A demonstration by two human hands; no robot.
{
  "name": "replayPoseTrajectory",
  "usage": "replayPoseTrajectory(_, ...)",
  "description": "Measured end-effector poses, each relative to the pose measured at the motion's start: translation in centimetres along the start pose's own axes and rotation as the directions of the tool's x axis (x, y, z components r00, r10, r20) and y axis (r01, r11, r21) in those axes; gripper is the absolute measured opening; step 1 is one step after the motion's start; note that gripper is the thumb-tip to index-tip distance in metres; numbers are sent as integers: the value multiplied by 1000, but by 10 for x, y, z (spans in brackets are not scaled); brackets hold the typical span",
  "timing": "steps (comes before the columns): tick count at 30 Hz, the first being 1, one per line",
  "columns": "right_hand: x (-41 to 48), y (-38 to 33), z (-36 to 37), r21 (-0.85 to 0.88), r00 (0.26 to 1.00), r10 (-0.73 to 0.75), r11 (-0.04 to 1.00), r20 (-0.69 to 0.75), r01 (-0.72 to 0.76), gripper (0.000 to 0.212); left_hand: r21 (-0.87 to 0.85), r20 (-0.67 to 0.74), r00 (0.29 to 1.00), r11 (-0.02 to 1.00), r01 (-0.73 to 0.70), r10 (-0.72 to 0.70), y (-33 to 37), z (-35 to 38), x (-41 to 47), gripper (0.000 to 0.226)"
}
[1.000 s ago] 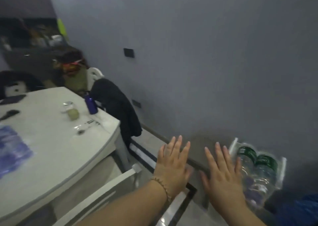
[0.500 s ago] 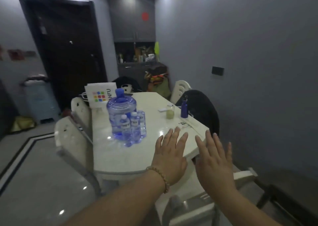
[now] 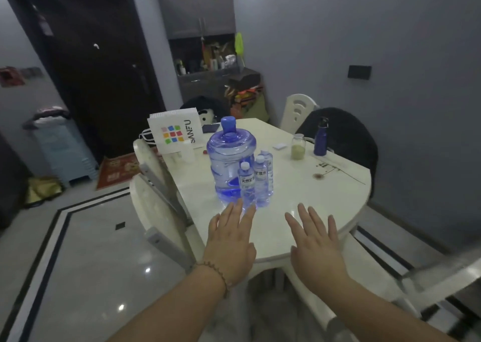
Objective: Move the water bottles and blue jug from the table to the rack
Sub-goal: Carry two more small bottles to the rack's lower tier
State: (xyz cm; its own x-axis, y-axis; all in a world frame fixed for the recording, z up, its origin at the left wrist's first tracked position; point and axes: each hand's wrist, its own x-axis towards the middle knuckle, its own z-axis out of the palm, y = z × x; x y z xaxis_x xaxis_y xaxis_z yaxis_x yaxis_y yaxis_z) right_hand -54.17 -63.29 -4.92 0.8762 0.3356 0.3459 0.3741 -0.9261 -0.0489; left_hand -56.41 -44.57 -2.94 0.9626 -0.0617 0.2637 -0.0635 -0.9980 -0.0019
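A large translucent blue jug with a blue cap stands upright near the middle of the white table. Three small clear water bottles with white labels cluster at its front right, touching it. My left hand, with a bead bracelet on the wrist, hovers flat and open just short of the bottles. My right hand is open too, palm down over the table's near edge, to the right of the bottles. Neither hand holds anything. The rack is out of view.
On the table also stand a white paper bag, a glass jar and a dark blue flask. White chairs line the left side; another chair is at my right. A dark jacket drapes a far chair.
The view swung left from the wall and floor bottles to the table, then closer. Both open hands moved forward toward the jug and bottles.
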Motion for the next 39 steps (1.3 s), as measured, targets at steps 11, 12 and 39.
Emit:
replayPoseTrajectory(11, 189, -10, 100, -17, 998, -38, 999, 50, 39, 77, 147, 139, 983, 979, -144, 124, -103, 67, 146, 77)
replayPoseTrajectory(12, 209, -7, 112, -24, 999, -30, 999, 44, 31, 77, 147, 149, 978, 975, -165, 143, -109, 71, 169, 76)
replayPoseTrajectory(39, 233, -106, 158, -223, 946, 292, 940, 139, -258, 54, -42, 130, 630, 639, -768, 766, -190, 133, 250, 43)
